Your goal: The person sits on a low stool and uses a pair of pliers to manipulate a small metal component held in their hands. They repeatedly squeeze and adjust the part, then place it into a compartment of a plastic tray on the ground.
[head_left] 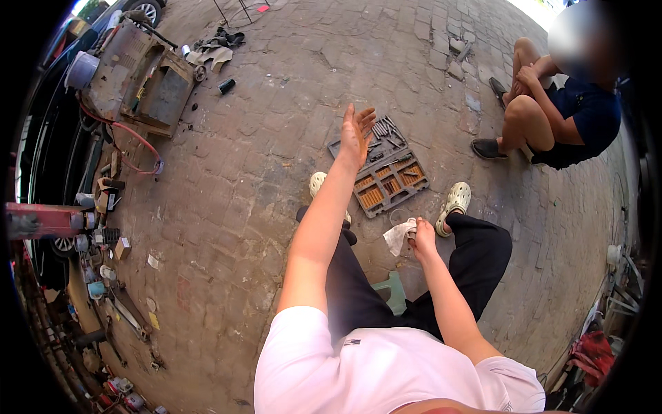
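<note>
My left hand [357, 134] is stretched out in front of me over the upper left part of an open tool case [398, 205]. Its fingers are apart and nothing is in them. The dark grey case lies on the paving; one half holds metal tool pieces [392, 132], the other has compartments of small orange-brown pieces [371, 196]. My forearm hides part of the case's left side. Nearer to me, my right hand [423, 239] is closed on a crumpled whitish rag [398, 238], which hangs to its left, just below the case.
A green stool [394, 292] shows between my legs. To the right, a person [562, 124] sits low with hands together. A worn boxy machine [138, 76] with a red hose [138, 135] stands at far left. Boxes, cans and tools line the left edge; a red cloth [592, 357] lies lower right.
</note>
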Action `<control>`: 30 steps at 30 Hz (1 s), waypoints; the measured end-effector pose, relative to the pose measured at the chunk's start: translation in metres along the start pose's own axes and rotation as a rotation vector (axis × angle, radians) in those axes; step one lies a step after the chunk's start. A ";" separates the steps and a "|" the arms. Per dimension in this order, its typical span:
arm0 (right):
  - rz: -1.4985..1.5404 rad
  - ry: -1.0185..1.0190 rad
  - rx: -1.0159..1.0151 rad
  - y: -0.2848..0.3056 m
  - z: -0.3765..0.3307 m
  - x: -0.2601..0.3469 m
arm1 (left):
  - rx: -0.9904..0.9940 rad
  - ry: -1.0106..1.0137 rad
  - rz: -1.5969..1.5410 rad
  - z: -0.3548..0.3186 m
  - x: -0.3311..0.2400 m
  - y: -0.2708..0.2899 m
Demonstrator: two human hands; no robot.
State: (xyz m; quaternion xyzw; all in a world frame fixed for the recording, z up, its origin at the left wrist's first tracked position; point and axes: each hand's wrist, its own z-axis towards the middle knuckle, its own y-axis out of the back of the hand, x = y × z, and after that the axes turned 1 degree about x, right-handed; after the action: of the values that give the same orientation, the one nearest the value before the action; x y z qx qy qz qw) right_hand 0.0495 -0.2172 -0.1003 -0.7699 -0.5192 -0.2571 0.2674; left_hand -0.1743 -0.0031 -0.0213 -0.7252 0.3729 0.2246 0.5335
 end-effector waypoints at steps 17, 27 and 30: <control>-1.083 0.449 0.480 -0.006 0.018 0.009 | -0.188 -0.066 0.159 -0.024 -0.005 0.031; -1.515 0.499 0.784 -0.048 -0.002 0.103 | -0.408 -0.052 0.085 -0.032 0.004 0.012; -1.000 0.598 0.721 -0.071 0.026 0.162 | -0.450 -0.008 -0.011 -0.036 0.005 0.003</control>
State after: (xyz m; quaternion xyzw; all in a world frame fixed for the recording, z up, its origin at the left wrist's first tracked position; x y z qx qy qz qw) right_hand 0.0396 -0.0703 0.0003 -0.1964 -0.7692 -0.3625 0.4882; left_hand -0.1765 -0.0390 -0.0147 -0.8272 0.3072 0.3019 0.3609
